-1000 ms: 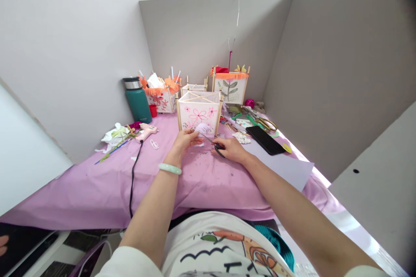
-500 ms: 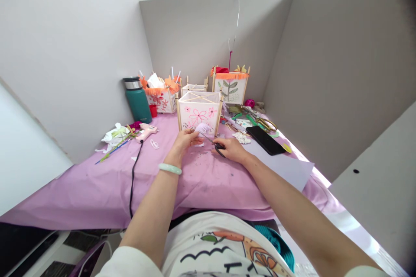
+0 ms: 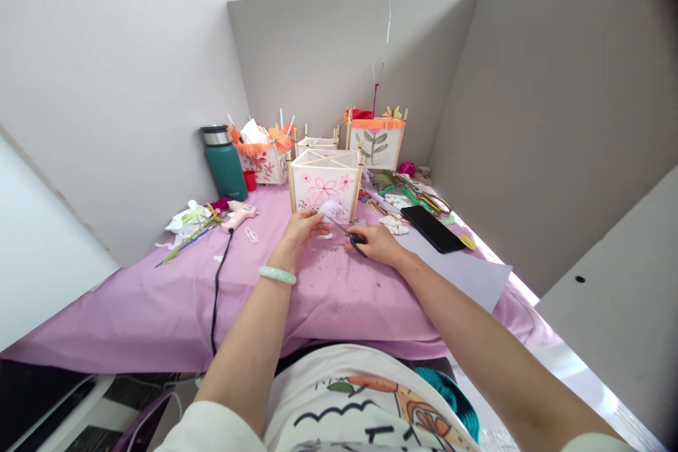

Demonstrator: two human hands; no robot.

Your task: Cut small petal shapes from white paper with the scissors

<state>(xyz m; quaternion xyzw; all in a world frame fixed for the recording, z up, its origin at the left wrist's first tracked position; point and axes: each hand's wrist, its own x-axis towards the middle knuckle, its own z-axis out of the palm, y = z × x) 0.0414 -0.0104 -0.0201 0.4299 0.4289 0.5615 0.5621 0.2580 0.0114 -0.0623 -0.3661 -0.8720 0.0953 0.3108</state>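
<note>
Between the fingertips of my left hand [image 3: 303, 227] is a small pale lilac piece of paper [image 3: 332, 209] with fringe-like cuts along its edge. My right hand [image 3: 377, 244] grips black-handled scissors [image 3: 358, 240], whose blades point left and meet the lower side of the paper. Just behind both hands stands a white paper lantern box [image 3: 324, 180] on a wooden stick frame, with pink flowers drawn on its front. The paper covers part of that box's lower front. Small scraps lie on the cloth below my hands.
A green bottle [image 3: 225, 166] and a pink glue gun [image 3: 241, 215] with a black cord stand or lie at left. More decorated boxes [image 3: 375, 148] are behind. A black phone [image 3: 431, 229], lilac sheet [image 3: 466, 272] and gold-handled scissors [image 3: 437, 203] lie at right. Grey partitions enclose the table.
Almost nothing differs. Both hands, the paper and the scissors stay in nearly the same place.
</note>
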